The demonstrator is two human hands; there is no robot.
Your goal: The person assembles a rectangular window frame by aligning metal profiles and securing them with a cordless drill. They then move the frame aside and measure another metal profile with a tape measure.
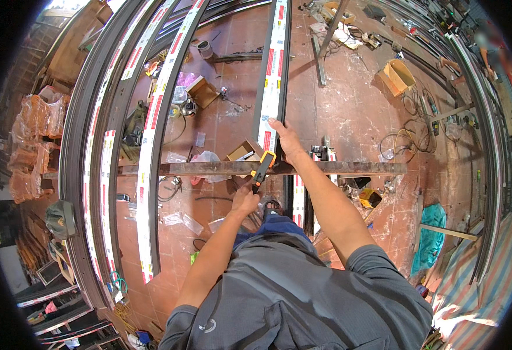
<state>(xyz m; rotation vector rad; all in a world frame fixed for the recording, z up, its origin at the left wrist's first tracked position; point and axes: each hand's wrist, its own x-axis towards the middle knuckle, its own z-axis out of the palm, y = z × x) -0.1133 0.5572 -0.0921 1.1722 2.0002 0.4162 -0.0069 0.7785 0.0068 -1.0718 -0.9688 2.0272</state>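
Observation:
My left hand [246, 200] is closed around the black handle of a black-and-orange hand tool [262, 170]. The tool's orange end reaches the near end of a long dark metal profile [272, 70]. White film with red and yellow labels covers the profile's upper face. My right hand [288, 142] grips that near end, its thumb on the film and its fingers around the right edge, partly hidden. Below the profile's end, a brown crossbar [209, 168] runs sideways in front of me. How the tool touches the profile is too small to make out.
Several film-covered profiles [151, 146] lie lengthwise on the left, with a cap [61, 219] beside them. Open cardboard boxes [397, 77], cables [411, 137] and plastic bags litter the tiled floor. More long profiles [483, 140] stretch along the right, where another person [489, 55] appears far off.

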